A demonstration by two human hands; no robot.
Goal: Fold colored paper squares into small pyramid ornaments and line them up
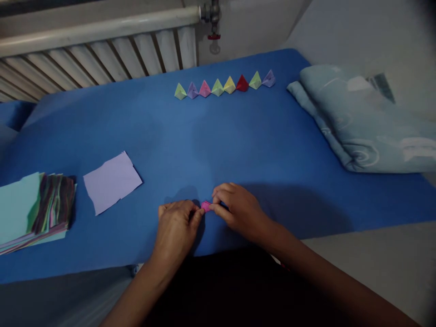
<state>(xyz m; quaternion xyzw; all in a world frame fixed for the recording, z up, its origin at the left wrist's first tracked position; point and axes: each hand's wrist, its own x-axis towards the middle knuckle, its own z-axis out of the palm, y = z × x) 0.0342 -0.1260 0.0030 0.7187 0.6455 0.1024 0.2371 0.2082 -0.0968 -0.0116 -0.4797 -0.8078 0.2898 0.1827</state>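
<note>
A small folded piece of pink paper (205,206) is held between my two hands, low over the near part of the blue surface. My left hand (175,222) pinches its left side between thumb and fingers. On the other side, my right hand (238,206) grips the right edge with thumb and fingertips. Parts of the paper are hidden by the fingertips. To the left of my left hand lies a flat lilac paper sheet (112,182) with uneven edges.
Several folded paper shapes (230,85) in green, purple, pink, yellow and red stand in a row at the back. A stack of coloured paper (18,209) lies at far left. A folded patterned blanket (361,122) sits at right. Behind the blue-covered surface (163,131) is a radiator (98,32).
</note>
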